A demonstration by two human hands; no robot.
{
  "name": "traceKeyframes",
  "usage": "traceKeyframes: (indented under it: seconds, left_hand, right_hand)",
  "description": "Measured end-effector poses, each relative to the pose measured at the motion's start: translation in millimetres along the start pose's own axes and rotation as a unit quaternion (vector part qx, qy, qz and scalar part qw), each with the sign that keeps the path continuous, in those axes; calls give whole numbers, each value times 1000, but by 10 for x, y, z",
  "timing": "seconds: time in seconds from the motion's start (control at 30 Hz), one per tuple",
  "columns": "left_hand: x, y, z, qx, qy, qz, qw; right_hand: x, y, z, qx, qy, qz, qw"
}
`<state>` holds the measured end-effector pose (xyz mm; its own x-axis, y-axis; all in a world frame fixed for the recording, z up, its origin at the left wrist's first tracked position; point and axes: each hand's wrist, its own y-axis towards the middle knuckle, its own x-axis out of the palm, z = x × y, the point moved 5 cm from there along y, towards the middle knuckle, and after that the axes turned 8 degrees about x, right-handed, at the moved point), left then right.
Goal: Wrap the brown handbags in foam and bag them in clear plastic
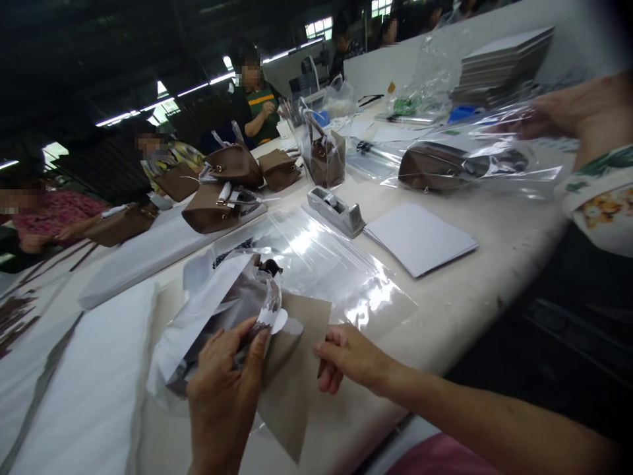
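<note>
My left hand (225, 389) is closed on the handle part of a brown handbag (212, 323), whose body is loosely wrapped in white and clear material. A white round tag (279, 321) hangs by my fingertips. My right hand (346, 359) is closed at the right edge of a grey-brown sheet (291, 376), with fingers curled round something dark and too small to name. The sheet stands tilted against the bag's right side. Beyond both hands lie flat clear plastic bags (341, 264).
A tape dispenser (336, 210) and white sheets (420, 237) lie ahead. Brown handbags (210, 208) sit at the back left, white foam sheets (93, 382) at left. At right, another person's hand (568, 112) holds a clear bag over a brown handbag (430, 165).
</note>
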<state>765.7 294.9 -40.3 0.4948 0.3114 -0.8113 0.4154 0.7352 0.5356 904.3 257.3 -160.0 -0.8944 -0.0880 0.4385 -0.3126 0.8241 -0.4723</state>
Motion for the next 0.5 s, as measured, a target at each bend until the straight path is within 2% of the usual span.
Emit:
traceKeyframes:
  seconds: [0.13, 0.2, 0.27, 0.4, 0.5]
  left_hand:
    - [57, -17, 80, 18, -7, -4, 1000]
    - [63, -37, 89, 17, -7, -4, 1000]
    - [37, -49, 66, 4, -5, -1, 1000]
    - [-43, -54, -12, -33, 9, 6, 999]
    - [-37, -51, -32, -43, 4, -6, 999]
  right_hand:
    - [19, 400, -99, -5, 37, 26, 999]
    - [-37, 480, -149, -9, 56, 39, 998]
    - [-147, 413, -177, -7, 76, 61, 995]
    - [-357, 81, -216, -25, 100, 104, 989]
    - [-303, 10, -211, -35, 104, 102, 989]
